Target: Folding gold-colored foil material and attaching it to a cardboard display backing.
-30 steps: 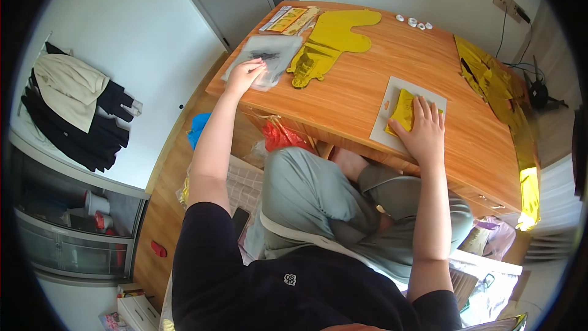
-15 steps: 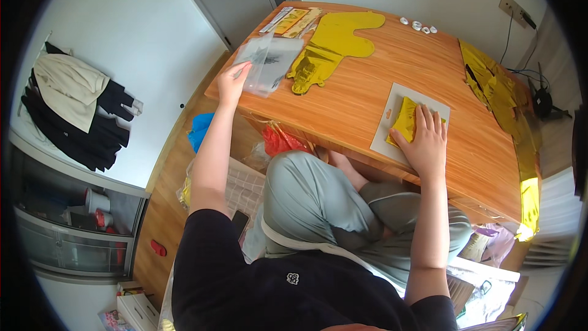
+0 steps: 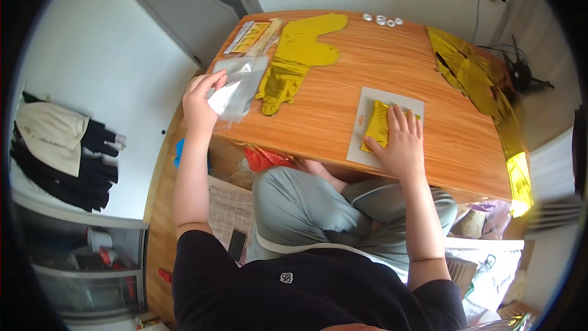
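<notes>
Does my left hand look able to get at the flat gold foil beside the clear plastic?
Probably yes: the foil lies to the right of your left hand, seemingly uncovered, though that hand holds clear plastic and may need to release it.

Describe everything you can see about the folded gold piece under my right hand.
The folded gold piece is shiny and creased, looks like thin metallic foil or film, and is folded into a small, roughly four-sided packet. It lies flat on a grey card, which rests on the wooden table near your side. Your right hand is spread over its right part, hiding much of that side; the left part shows.
</notes>
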The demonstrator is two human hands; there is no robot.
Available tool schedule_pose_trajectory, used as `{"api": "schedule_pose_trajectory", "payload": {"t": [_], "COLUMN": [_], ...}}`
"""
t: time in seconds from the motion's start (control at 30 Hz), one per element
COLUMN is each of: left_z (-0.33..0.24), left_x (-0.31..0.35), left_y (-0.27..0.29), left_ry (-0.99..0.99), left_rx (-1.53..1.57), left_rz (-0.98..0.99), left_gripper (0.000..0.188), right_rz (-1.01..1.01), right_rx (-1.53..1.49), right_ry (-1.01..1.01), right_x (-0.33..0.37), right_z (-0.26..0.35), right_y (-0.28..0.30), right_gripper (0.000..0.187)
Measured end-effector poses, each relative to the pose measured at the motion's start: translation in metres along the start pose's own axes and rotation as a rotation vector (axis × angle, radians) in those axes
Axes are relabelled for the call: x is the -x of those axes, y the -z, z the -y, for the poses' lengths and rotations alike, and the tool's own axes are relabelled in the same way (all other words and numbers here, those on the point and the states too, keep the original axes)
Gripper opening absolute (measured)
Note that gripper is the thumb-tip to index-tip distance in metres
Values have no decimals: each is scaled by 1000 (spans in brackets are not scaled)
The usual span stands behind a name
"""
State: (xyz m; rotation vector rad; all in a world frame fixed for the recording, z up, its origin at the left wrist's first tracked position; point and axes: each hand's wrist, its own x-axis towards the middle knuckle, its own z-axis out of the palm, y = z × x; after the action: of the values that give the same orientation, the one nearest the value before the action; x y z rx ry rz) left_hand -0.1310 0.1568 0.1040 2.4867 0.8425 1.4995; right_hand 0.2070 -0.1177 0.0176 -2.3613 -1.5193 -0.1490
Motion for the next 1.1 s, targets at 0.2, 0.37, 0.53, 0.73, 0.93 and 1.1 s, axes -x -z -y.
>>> {"api": "schedule_pose_trajectory", "payload": {"t": [0.2, 0.37, 0.53, 0.73, 0.93, 1.1], "left_z": [-129, -136, -143, -123, -117, -104], "left_x": [-5, 21, 40, 27, 11, 17], "left_y": [-47, -115, -133, -122, -128, -122], "left_ry": [-281, -295, -128, -479, -195, -33], "left_rx": [-385, -493, -528, 26, 111, 386], "left_rz": [438, 551, 723, 903, 1201, 982], "left_gripper": [17, 7, 22, 39, 32, 34], "right_rz": [-37, -4, 37, 14, -8, 3], "right_rx": [5, 27, 20, 29, 71, 57], "right_ry": [18, 29, 2, -54, -80, -97], "right_x": [0, 0, 17, 32, 35, 32], "right_z": [2, 0, -17, -50, -51, -45], "right_y": [-2, -5, 7, 19, 15, 16], "right_gripper": [92, 94, 95, 99, 98, 95]}}
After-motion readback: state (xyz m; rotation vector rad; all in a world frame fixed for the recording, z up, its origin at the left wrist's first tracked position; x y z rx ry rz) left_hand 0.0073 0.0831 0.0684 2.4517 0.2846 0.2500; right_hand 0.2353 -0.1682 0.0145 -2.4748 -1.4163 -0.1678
